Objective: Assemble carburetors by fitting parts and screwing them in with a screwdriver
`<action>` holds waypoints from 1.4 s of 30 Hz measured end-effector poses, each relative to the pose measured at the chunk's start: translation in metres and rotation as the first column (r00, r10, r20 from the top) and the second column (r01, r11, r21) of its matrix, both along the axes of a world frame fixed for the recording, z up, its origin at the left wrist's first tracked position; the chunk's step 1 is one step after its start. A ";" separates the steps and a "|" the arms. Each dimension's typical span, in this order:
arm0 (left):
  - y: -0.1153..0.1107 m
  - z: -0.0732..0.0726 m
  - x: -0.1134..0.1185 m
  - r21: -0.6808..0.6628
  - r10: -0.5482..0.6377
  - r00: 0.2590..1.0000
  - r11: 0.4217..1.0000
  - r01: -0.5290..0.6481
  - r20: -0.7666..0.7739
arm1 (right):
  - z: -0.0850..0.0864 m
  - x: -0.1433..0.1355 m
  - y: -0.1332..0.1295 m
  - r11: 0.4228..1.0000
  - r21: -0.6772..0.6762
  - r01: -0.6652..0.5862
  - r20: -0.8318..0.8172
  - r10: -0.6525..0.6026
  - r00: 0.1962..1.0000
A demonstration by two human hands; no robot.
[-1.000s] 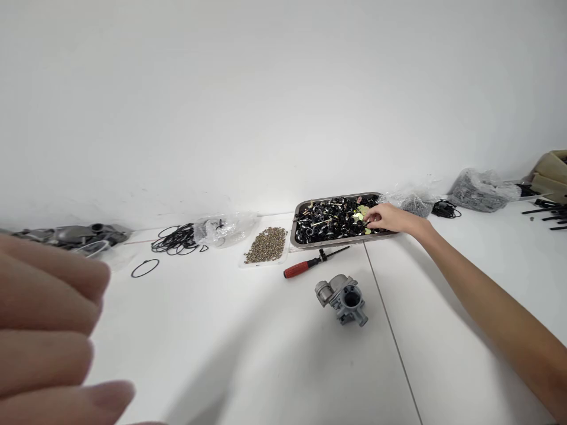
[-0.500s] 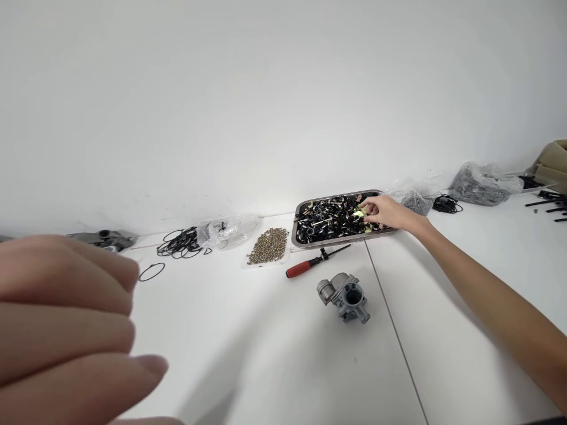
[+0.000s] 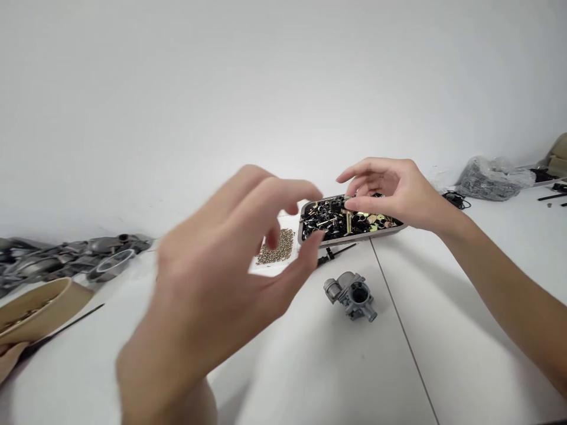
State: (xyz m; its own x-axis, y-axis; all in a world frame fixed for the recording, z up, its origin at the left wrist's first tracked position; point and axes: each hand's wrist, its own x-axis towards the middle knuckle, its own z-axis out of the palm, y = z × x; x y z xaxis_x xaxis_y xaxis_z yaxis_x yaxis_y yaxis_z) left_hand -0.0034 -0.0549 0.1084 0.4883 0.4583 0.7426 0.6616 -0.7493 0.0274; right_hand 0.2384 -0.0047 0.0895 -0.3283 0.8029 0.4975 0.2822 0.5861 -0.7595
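My right hand (image 3: 394, 192) is above the metal tray (image 3: 341, 241), pinching a small black part with a brass-coloured stem (image 3: 348, 221) between thumb and fingertips. Black fittings and yellowish metal pieces fill the tray. In the foreground my left hand (image 3: 221, 265) is raised, its fingers curved and apart from the thumb, with nothing between them. A grey metal carburetor (image 3: 352, 295) rests on the white table below the tray. Between them lies a screwdriver (image 3: 341, 251) with a black piece on its shaft; my left hand hides its handle.
Small brass-coloured pieces (image 3: 278, 248) lie left of the tray. Farther left are grey metal parts (image 3: 53, 257), a clear plastic container (image 3: 116, 264) and a beige container (image 3: 66, 298) with small pieces. At right are a filled plastic bag (image 3: 491, 177) and black loops (image 3: 458, 199).
My left hand has moved right from the left edge and its fingers have parted. My right hand has lifted from the tray with the black part. The view has shifted left.
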 end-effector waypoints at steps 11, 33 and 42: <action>0.007 -0.006 0.014 0.070 -0.058 0.985 0.995 0.070 -0.161 | 0.013 -0.023 -0.047 0.995 0.060 -0.084 -0.047 0.087 0.995; 0.014 -0.001 0.000 0.030 -0.063 0.982 0.997 0.069 -0.176 | -0.045 -0.024 0.017 0.973 -0.224 -0.059 0.315 0.129 0.940; 0.012 0.001 -0.001 0.069 -0.058 0.984 0.995 0.070 -0.168 | -0.120 -0.060 0.024 0.670 -0.618 -0.411 0.244 0.661 0.710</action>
State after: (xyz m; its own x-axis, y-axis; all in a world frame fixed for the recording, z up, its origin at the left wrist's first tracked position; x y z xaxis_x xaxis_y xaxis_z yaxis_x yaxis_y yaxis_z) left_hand -0.0043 -0.0429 0.1095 0.6336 0.3690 0.6800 0.6032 -0.7859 -0.1356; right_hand 0.1779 0.0198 -0.0310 -0.8476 0.4896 -0.2044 0.3936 0.3218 -0.8611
